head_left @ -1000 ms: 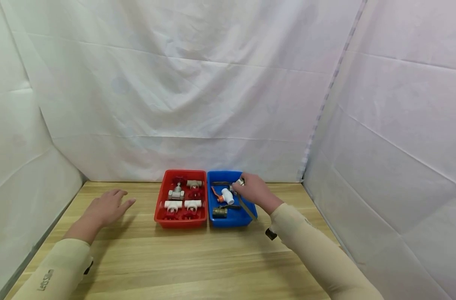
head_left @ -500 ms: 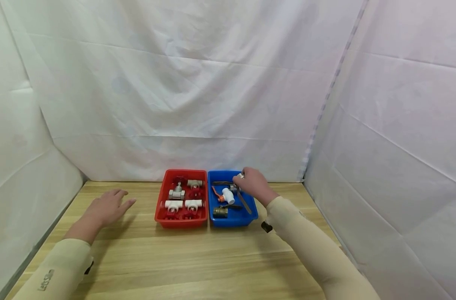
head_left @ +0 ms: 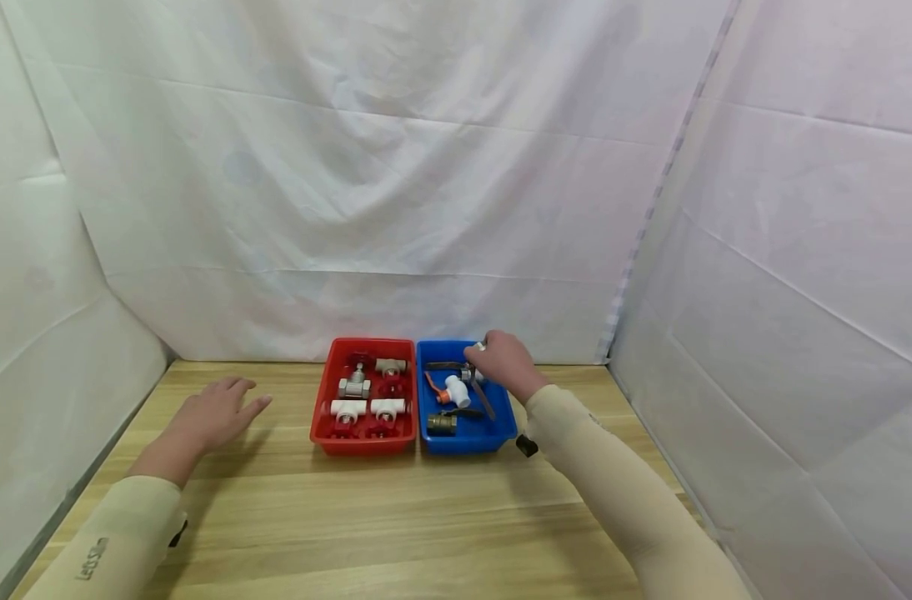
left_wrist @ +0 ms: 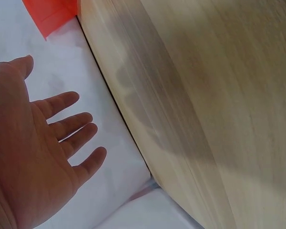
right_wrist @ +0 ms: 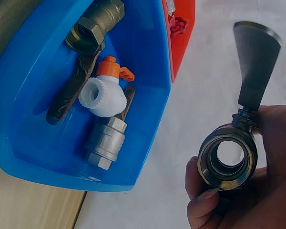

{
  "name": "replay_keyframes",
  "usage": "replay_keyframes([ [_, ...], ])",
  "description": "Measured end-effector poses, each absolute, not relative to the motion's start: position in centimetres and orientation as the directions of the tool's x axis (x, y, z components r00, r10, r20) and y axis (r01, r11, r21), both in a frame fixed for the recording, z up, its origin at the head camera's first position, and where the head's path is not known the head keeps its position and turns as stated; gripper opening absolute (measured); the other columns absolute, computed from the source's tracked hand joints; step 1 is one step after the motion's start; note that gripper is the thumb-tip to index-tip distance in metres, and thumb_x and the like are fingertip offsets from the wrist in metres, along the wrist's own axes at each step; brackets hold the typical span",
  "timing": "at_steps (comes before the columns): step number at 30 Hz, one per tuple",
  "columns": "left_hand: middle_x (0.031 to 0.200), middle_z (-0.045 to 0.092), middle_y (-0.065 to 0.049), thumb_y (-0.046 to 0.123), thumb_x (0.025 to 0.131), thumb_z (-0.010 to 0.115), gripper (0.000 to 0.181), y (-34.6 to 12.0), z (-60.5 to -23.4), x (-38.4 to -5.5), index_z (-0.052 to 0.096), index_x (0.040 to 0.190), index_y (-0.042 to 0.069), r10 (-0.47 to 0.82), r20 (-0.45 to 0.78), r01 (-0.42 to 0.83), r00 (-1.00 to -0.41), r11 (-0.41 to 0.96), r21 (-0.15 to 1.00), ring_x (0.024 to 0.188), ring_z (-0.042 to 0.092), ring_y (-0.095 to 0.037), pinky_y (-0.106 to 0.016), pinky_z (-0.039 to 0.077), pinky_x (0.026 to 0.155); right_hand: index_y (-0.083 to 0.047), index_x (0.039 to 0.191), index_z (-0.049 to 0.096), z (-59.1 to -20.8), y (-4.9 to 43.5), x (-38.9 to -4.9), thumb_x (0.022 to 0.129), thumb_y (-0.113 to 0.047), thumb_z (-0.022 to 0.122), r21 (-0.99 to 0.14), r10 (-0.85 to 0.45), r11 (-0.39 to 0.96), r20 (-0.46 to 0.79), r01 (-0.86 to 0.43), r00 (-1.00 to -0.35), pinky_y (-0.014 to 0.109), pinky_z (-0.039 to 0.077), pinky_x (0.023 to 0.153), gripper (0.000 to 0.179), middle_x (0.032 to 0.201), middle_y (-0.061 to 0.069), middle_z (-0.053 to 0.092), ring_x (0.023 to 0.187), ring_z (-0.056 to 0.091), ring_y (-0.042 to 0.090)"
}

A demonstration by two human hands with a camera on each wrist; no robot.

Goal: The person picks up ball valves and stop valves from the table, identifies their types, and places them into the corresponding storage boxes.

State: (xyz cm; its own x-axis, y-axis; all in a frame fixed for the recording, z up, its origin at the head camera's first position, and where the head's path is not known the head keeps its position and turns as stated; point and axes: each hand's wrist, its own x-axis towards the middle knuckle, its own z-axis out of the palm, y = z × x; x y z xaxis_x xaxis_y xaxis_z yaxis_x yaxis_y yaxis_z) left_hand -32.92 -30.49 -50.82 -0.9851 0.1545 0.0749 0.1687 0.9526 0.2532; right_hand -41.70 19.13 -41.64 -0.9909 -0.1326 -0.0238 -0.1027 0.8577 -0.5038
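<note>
My right hand point(head_left: 503, 364) holds a metal ball valve by its body above the far right of the blue tray point(head_left: 474, 442). In the right wrist view, my fingers and thumb curl round this ball valve point(right_wrist: 249, 162); its open bore faces the camera and its flat lever point(right_wrist: 257, 67) stands up. Lying in the tray are a brass ball valve point(right_wrist: 102, 21), a white plastic ball valve point(right_wrist: 107, 100) with an orange handle, and a silver metal valve point(right_wrist: 107, 143). My left hand point(head_left: 212, 417) hovers over the table's left side, fingers loosely spread, holding nothing.
Against the blue tray's left side stands a red tray point(head_left: 362, 448). Several valves with red handwheels lie in it, including white plastic ones point(head_left: 348, 408) and a metal one point(head_left: 354, 388). The wooden table point(head_left: 336, 533) meets a white cloth backdrop point(head_left: 373, 217) behind the trays.
My right hand, gripping the ball valve, has moved slightly back and left, away from me. The valve's lever has shifted with it. My left hand and both trays have stayed in place.
</note>
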Motion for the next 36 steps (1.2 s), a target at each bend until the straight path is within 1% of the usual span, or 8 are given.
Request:
replay_keyframes([
  [5, 0.152, 0.051, -0.041, 0.052, 0.118, 0.046, 0.074, -30.6, -51.0, -33.0, 0.055, 0.148, -0.015, 0.154, 0.070, 0.167, -0.986, 0.951, 0.261, 0.140, 0.046, -0.065, -0.083, 0.044, 0.102, -0.006, 0.113, 0.067, -41.8, 19.0, -41.9, 0.105, -0.036, 0.063, -0.506, -0.121, 0.858, -0.035, -0.087, -0.992, 0.043, 0.049, 0.068, 0.032, 0.091, 0.012, 0.065, 0.075, 0.063, 0.027],
  [8, 0.153, 0.050, -0.041, 0.054, 0.118, 0.044, 0.076, -30.7, -51.0, -33.0, 0.054, 0.149, -0.014, 0.154, 0.067, 0.166, -0.986, 0.950, 0.263, 0.141, 0.046, -0.064, -0.083, 0.043, 0.102, -0.006, 0.108, 0.066, -42.1, 19.0, -42.2, 0.106, -0.035, 0.063, -0.505, -0.119, 0.860, -0.054, -0.076, -0.991, 0.042, 0.047, 0.065, 0.029, 0.088, 0.012, 0.064, 0.071, 0.060, 0.027],
  [13, 0.153, 0.049, -0.041, 0.054, 0.118, 0.043, 0.076, -30.8, -51.0, -33.0, 0.054, 0.149, -0.014, 0.159, 0.067, 0.171, -0.985, 0.948, 0.270, 0.140, 0.045, -0.065, -0.084, 0.043, 0.102, -0.009, 0.088, 0.063, -42.8, 18.9, -42.8, 0.107, -0.033, 0.064, -0.494, -0.118, 0.867, -0.077, -0.065, -0.990, 0.040, 0.043, 0.060, 0.030, 0.075, 0.008, 0.057, 0.062, 0.053, 0.024],
  [16, 0.153, 0.050, -0.041, 0.053, 0.118, 0.044, 0.075, -30.7, -50.9, -33.0, 0.054, 0.149, -0.014, 0.159, 0.069, 0.172, -0.985, 0.947, 0.271, 0.140, 0.045, -0.065, -0.084, 0.043, 0.102, -0.012, 0.074, 0.057, -43.4, 18.9, -43.2, 0.107, -0.032, 0.063, -0.471, -0.120, 0.880, -0.092, -0.062, -0.989, 0.038, 0.039, 0.057, 0.039, 0.065, 0.004, 0.049, 0.055, 0.047, 0.021],
  [19, 0.152, 0.051, -0.041, 0.052, 0.118, 0.045, 0.074, -30.7, -50.8, -32.8, 0.055, 0.148, -0.014, 0.157, 0.071, 0.171, -0.985, 0.947, 0.271, 0.140, 0.046, -0.065, -0.083, 0.043, 0.102, -0.016, 0.067, 0.051, -43.9, 18.9, -43.6, 0.108, -0.032, 0.063, -0.443, -0.121, 0.895, -0.115, -0.058, -0.986, 0.037, 0.037, 0.054, 0.046, 0.060, 0.000, 0.042, 0.052, 0.041, 0.019],
  [23, 0.152, 0.052, -0.041, 0.051, 0.118, 0.047, 0.072, -30.5, -50.6, -32.7, 0.056, 0.148, -0.014, 0.154, 0.074, 0.168, -0.985, 0.948, 0.270, 0.139, 0.047, -0.065, -0.083, 0.044, 0.101, -0.017, 0.063, 0.047, -44.3, 18.7, -43.9, 0.109, -0.032, 0.062, -0.416, -0.130, 0.907, -0.137, -0.063, -0.982, 0.036, 0.036, 0.054, 0.050, 0.058, -0.001, 0.038, 0.050, 0.040, 0.018],
  [29, 0.151, 0.052, -0.041, 0.051, 0.118, 0.046, 0.072, -30.4, -50.6, -32.8, 0.056, 0.148, -0.014, 0.153, 0.074, 0.167, -0.985, 0.952, 0.258, 0.139, 0.047, -0.065, -0.082, 0.045, 0.101, -0.017, 0.060, 0.051, -44.5, 18.5, -44.3, 0.111, -0.034, 0.064, -0.371, -0.158, 0.925, -0.170, -0.085, -0.973, 0.035, 0.039, 0.056, 0.056, 0.056, -0.001, 0.044, 0.050, 0.046, 0.017],
  [36, 0.151, 0.052, -0.041, 0.050, 0.118, 0.047, 0.071, -30.5, -50.7, -32.7, 0.056, 0.147, -0.014, 0.146, 0.067, 0.159, -0.987, 0.950, 0.267, 0.139, 0.047, -0.065, -0.082, 0.045, 0.101, -0.017, 0.061, 0.051, -44.8, 18.2, -45.1, 0.113, -0.038, 0.065, -0.317, -0.145, 0.946, -0.229, -0.067, -0.963, 0.035, 0.039, 0.056, 0.058, 0.057, -0.001, 0.041, 0.052, 0.044, 0.017],
])
